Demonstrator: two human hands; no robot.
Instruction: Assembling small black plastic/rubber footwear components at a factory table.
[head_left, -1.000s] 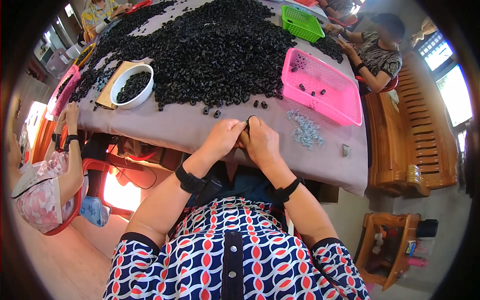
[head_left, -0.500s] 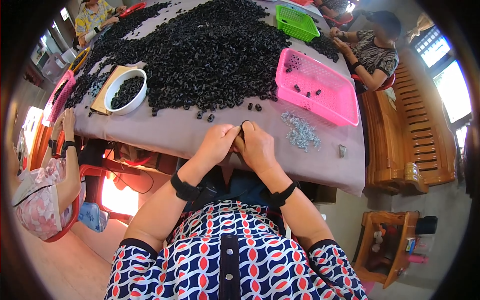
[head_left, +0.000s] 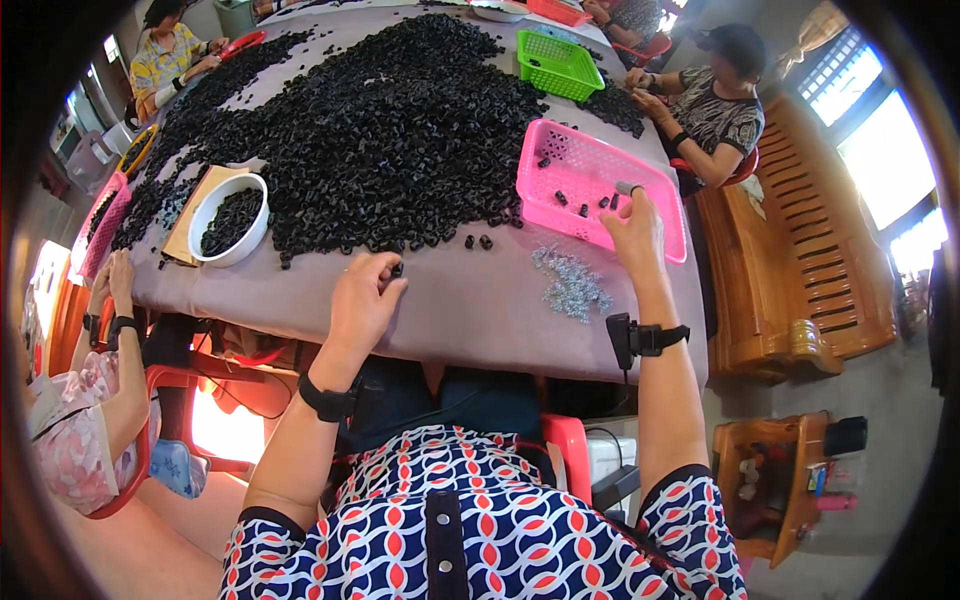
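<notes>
At the near edge of the table my left hand [head_left: 364, 300] is closed on a small black plastic piece [head_left: 397, 269], pinched between thumb and fingers. My right hand [head_left: 637, 235] reaches over the pink basket [head_left: 660, 238], thumb and index finger apart. A grey cover sits on the tip of its index finger. One black piece shows right by these fingertips, apparently loose, and several more lie on the basket floor. Beside the basket is a heap of small, shiny, pale blue-grey parts [head_left: 572, 285]. A large pile of black pieces [head_left: 370, 140] spreads over the cloth-covered table.
A white bowl [head_left: 232, 252] of black pieces stands on a brown board at the left. Beyond the pink basket is a green basket [head_left: 565, 80]. Other people work around the table, one [head_left: 715, 110] at the right. A wooden bench [head_left: 820, 240] stands beyond the right edge.
My hands, together at the table edge before, have parted. The right has moved out over the pink basket, where another black piece appears. The left has shifted left with a piece.
</notes>
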